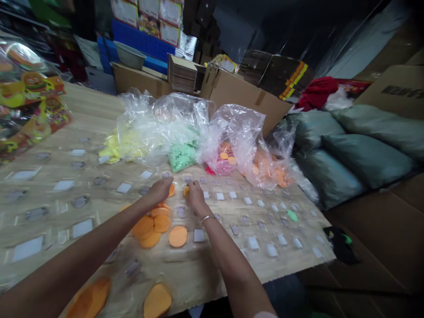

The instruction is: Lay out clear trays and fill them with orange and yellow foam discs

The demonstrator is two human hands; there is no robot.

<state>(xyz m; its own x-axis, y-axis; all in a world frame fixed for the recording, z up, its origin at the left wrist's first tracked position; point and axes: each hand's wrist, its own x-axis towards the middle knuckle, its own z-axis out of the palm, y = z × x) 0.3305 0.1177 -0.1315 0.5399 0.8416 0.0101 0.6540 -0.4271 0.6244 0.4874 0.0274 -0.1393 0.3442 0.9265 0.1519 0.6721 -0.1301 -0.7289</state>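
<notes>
both hands reached out over the table (205, 269): the left hand (161, 190) lay curled on an orange disc (171, 190), fingers together over it, and the right hand (195, 197) pinched a small orange piece (186, 191) at its fingertips, though blur hid just how tight either grip was. a heap of discs (152, 225) lay just under the left wrist, among rows of clear trays (198, 235), with bags (185, 132) of coloured pieces beyond.
</notes>
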